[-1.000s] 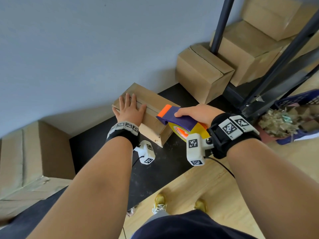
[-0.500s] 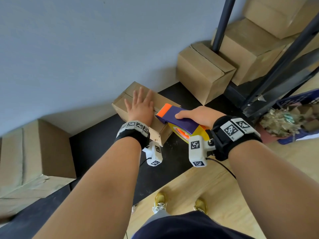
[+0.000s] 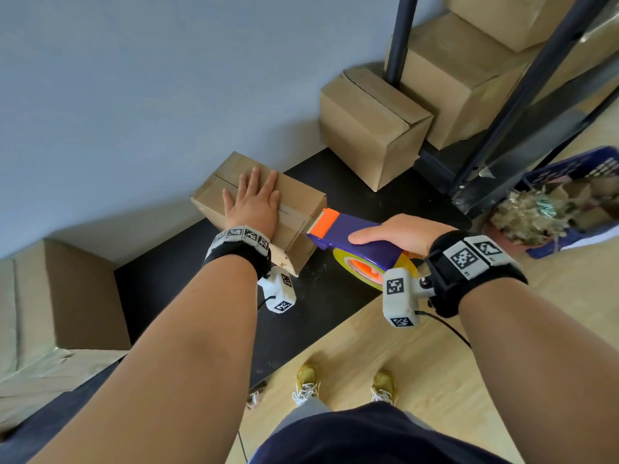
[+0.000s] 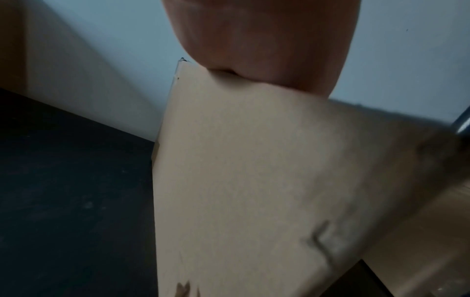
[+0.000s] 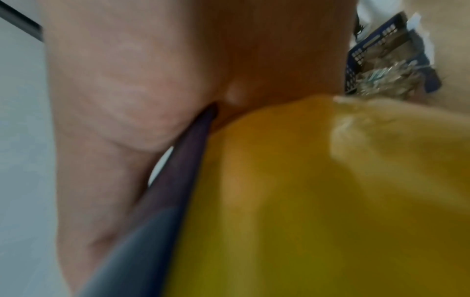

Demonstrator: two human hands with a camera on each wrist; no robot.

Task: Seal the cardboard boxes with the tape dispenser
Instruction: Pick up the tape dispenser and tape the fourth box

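A small cardboard box (image 3: pixel 298 199) lies on the black mat by the wall, a strip of clear tape running along its top seam. My left hand (image 3: pixel 253 200) presses flat on its top with straight fingers; the left wrist view shows only the heel of the palm (image 4: pixel 262 40) on the box (image 4: pixel 254 180). My right hand (image 3: pixel 398 234) grips the purple tape dispenser (image 3: pixel 351 234), with its yellow tape roll (image 3: pixel 365 267) below. The orange front end sits just off the box's right edge. The right wrist view is filled by my palm (image 5: pixel 152 80) and the yellow roll (image 5: pixel 318 201).
A second closed box (image 3: pixel 371 128) stands further right on the mat, with larger boxes (image 3: pixel 462 85) stacked behind black shelf posts (image 3: pixel 400 38). A blue basket (image 3: pixel 569 195) of paper scraps sits at the right. A big box (image 3: pixel 43 306) lies at the left. My shoes (image 3: pixel 308 380) stand on the wood floor.
My left hand slid to the right along the box top. My right hand drew the dispenser rightward off the box edge, leaving tape along the seam.
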